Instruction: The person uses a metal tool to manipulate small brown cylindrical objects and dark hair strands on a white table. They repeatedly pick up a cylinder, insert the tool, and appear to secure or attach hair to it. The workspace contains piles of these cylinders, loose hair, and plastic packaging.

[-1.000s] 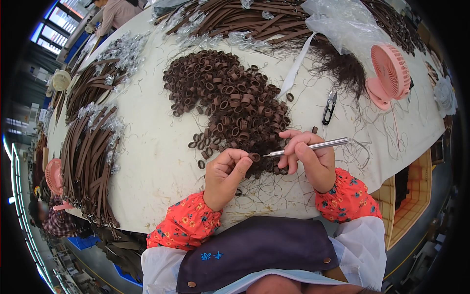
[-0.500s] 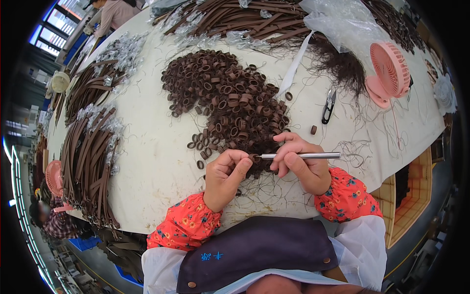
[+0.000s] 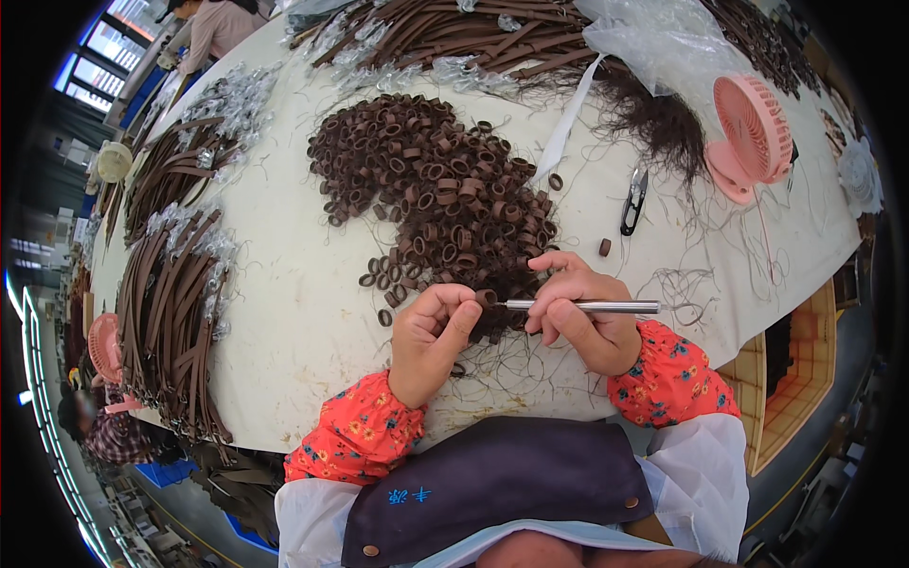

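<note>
Between the thumb and forefinger of my left hand (image 3: 432, 339) is a small brown leather loop (image 3: 486, 298), held upright at the near edge of the pile. My right hand (image 3: 585, 314) grips a slim silver metal pen-like tool (image 3: 606, 306) lying nearly level, its thin tip pointing left, very close to the loop. Whether the tip touches the loop I cannot tell. A large heap of brown loops (image 3: 445, 199) spreads just beyond both hands, with loose dark threads (image 3: 511, 374) under and near them.
Thread snips (image 3: 634, 202) with black handles lie right of the heap, near a pink fan (image 3: 751, 133). Bundles of brown straps (image 3: 170, 322) line the left side, and more straps (image 3: 473, 38) lie at the back beside clear plastic (image 3: 653, 47). A yellowish crate (image 3: 800, 379) stands off the table's right edge.
My left hand has shifted slightly left and up with the loop, and the loop now sits a bit farther from the tool's shaft. The right hand has barely moved.
</note>
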Tool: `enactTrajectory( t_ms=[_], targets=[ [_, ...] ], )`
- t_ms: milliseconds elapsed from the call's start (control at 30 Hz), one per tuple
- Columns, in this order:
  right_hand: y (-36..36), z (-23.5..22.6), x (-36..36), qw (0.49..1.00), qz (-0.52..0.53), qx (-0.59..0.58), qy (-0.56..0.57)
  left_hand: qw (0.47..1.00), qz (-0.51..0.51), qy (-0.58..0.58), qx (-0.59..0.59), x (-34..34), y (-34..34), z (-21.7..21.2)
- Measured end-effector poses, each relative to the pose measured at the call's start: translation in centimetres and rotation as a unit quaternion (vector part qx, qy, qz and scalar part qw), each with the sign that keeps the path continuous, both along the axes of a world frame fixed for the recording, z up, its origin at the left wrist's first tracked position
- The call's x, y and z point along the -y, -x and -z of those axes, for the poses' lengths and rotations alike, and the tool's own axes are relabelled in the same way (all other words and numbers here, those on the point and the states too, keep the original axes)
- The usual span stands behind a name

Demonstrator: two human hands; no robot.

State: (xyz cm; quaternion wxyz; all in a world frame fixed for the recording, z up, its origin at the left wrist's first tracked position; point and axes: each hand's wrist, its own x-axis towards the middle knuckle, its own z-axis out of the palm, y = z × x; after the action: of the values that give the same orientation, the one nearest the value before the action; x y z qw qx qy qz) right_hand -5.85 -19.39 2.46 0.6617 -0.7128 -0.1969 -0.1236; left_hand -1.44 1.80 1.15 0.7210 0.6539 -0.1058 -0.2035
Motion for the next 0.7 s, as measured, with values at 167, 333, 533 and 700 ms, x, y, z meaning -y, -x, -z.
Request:
enactTrajectory(
  t_ms=[167,333,533,700],
  targets=[
    [-0.1,0.1,0.3,0.999,0.034,-0.004,-0.020,0.976,0.017,-0.155,0.152,-0.5,-0.4,-0.7],
    [-0.1,0.1,0.4,0.999,0.048,-0.012,-0.023,0.816,0.174,-0.292,0.468,-0.6,-1.6,-1.6],
    [0.0,0.1,0.1,0.998,0.039,-0.025,-0.052,0.789,0.191,-0.323,0.486,-0.6,-1.2,-0.3],
    [0.1,0.5,0.1,0.996,0.032,-0.046,-0.065,0.829,0.124,-0.295,0.458,-0.2,-1.1,-0.4]
  ],
)
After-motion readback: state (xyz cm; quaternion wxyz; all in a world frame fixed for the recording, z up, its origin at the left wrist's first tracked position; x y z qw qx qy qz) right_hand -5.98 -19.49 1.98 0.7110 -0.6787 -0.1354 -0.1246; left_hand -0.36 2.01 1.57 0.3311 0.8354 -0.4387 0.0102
